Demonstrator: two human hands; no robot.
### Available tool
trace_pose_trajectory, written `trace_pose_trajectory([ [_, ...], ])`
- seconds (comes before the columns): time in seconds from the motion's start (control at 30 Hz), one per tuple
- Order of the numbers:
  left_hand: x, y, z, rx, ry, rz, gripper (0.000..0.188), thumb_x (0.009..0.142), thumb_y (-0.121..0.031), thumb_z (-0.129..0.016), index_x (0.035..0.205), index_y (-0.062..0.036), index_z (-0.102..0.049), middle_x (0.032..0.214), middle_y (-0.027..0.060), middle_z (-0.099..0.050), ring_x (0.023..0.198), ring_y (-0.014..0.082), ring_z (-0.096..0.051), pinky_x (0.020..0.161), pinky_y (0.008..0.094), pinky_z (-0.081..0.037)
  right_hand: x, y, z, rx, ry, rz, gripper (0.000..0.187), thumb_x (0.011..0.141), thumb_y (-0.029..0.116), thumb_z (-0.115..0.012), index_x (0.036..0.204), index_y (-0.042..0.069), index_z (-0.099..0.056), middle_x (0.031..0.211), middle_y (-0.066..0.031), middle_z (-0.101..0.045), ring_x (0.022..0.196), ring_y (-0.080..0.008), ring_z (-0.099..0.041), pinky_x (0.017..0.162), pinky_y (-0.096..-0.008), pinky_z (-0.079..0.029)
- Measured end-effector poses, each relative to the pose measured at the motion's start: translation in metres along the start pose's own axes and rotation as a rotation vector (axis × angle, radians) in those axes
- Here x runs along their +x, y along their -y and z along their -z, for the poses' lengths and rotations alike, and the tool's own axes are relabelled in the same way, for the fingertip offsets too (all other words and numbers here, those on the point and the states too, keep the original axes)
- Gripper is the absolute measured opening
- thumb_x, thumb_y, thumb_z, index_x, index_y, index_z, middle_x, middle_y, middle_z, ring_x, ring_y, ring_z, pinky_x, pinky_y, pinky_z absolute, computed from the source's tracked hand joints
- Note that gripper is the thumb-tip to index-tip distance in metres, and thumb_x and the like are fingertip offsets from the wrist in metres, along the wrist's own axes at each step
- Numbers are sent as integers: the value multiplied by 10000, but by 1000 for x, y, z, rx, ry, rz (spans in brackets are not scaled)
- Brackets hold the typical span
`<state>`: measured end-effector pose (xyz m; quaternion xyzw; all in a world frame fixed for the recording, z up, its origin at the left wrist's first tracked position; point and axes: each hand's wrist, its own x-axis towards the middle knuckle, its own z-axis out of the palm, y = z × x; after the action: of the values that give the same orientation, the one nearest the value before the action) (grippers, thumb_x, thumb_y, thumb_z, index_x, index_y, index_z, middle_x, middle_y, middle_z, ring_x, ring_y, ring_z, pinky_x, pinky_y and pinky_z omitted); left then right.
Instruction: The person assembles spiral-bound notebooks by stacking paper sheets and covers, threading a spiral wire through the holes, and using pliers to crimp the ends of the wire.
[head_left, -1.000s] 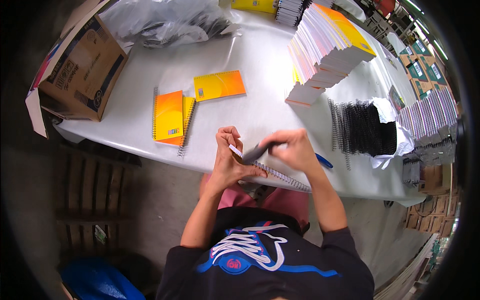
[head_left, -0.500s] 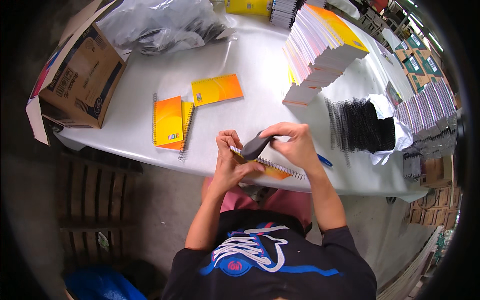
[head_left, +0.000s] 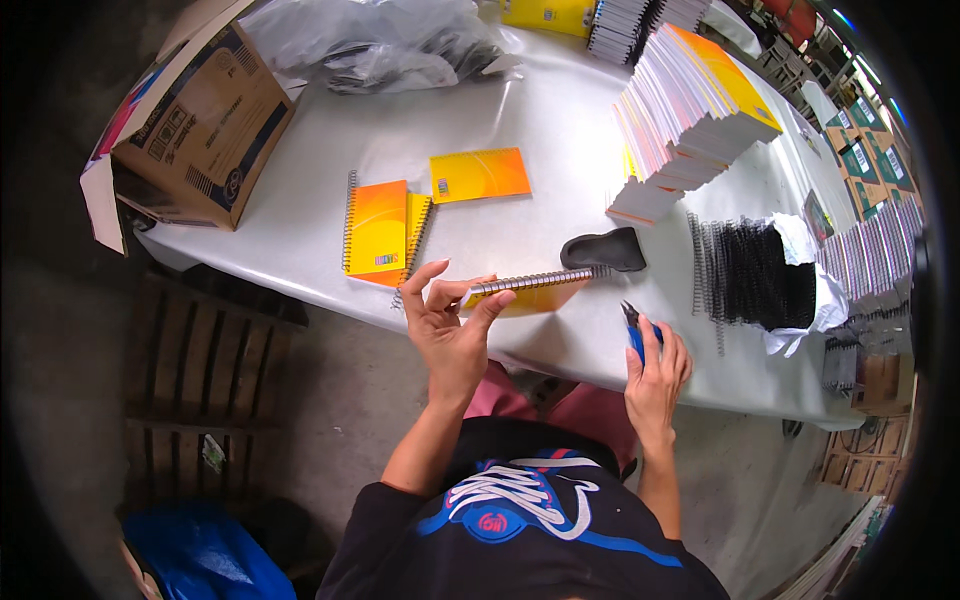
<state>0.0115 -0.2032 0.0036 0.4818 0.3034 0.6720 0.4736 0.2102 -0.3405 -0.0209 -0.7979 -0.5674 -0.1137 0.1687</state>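
Note:
My left hand [head_left: 448,335] pinches a small yellow-orange notebook [head_left: 540,294] by its left end, spine up. A dark wire coil [head_left: 545,277] runs along that spine and sticks out past its right end. To the right, my right hand [head_left: 660,378] is closed around blue-handled cutting pliers [head_left: 634,322], whose dark jaws point away from me at the table. Just beyond the coil's right end lies a smooth black shoe-shaped piece [head_left: 605,250]. Farther left are two overlapping spiral notebooks [head_left: 376,232] and another yellow-orange notebook [head_left: 480,175].
A tall stack of notebooks [head_left: 690,110] stands at the back right. Nearer are loose black coils [head_left: 755,275] on white wrapping [head_left: 828,292]. An open cardboard box [head_left: 205,130] and a clear plastic bag [head_left: 380,45] occupy the far left. The white table's [head_left: 560,350] front edge is near me.
My right hand has let go of the black piece, which now lies on the table, and has taken the blue-handled pliers. My left hand still holds the notebook, now tilted more level.

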Motion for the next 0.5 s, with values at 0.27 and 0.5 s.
trace_pose_trajectory([
  [0.27, -6, -9, -6, 244, 52, -236, 706, 675, 82, -779, 1254, -22, -388, 802, 27, -577, 840, 140, -590, 829, 275, -454, 42, 78, 75, 570, 13, 298, 390, 829, 256, -661, 1206, 169, -615, 1106, -96, -536, 1013, -274, -510, 920, -415, -332],
  [0.5, -12, -7, -5, 387, 24, -393, 725, 662, 64, -788, 1256, -38, -385, 787, 59, -639, 766, 163, -609, 748, 281, -454, 51, 88, 85, 562, 76, 315, 391, 812, 283, -677, 1187, 188, -623, 1110, -83, -544, 1036, -272, -500, 923, -439, -310],
])
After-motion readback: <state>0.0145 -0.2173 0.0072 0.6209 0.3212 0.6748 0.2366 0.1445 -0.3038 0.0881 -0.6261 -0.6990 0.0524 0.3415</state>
